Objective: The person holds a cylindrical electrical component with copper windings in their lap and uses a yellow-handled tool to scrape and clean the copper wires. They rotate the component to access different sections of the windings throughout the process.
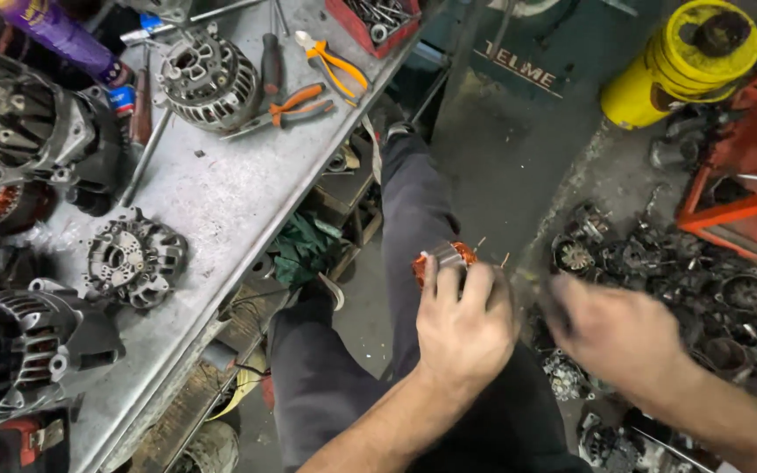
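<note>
Left hand [464, 326] is clamped around a stator [445, 259], fingers [477, 285] curled over its top, copper windings and a grey metal band peeking out above the knuckles. The stator sits over the person's lap, just right of the bench [221, 201] and well below its top edge. Right hand [611, 331] is just right of the stator, a streak of motion blur; it's apart from the copper by a small gap, and whether those fingers are closed or loose I cannot tell. Thin wire ends stick up from the stator on the side toward that blurred hand.

Over on the bench, a ribbed alternator [208, 81] sits near its far end, with orange pliers [304, 103] right beside it and orange cutters [336, 63] just beyond those. A red-handled screwdriver [271, 63] lies between the alternator and the cutters. Midway along the bench, an end housing [133, 257] lies flat, and a dark alternator body [32, 337] fills the near end. A red tray [374, 22] of small parts sits at the bench's far corner.

Away from the bench, past the stator, a heap of scrap parts [685, 289] covers the floor, and a yellow bucket [685, 61] stands beyond it.
</note>
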